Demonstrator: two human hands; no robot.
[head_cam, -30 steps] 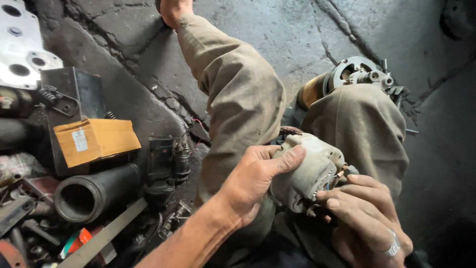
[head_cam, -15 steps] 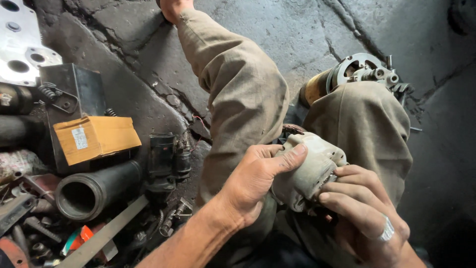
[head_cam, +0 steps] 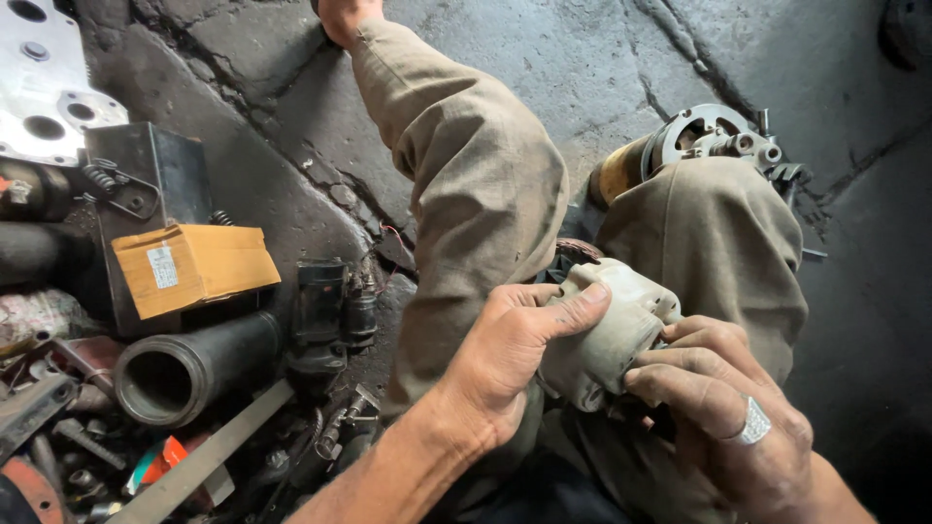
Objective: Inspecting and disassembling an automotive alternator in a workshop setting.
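Hands gripping grey metal housing (head_cam: 610,325) over lap.
Left hand (head_cam: 505,359) wraps its side, right hand (head_cam: 723,408) fingers pinch its lower end; greasy grip risks a slip onto knee or cracked concrete floor (head_cam: 582,68), near motor part (head_cam: 699,141) behind.

Soft, even daylight falls from above and fills the scene, leaving no hard shadows. The cracked concrete floor (head_cam: 582,68) shows a dull sheen near the top, while the right edge sinks into darkness. The grey motor housing (head_cam: 607,335) and both hands are sharp. The clutter at lower left is dim, and the wide lens bends the edges slightly.
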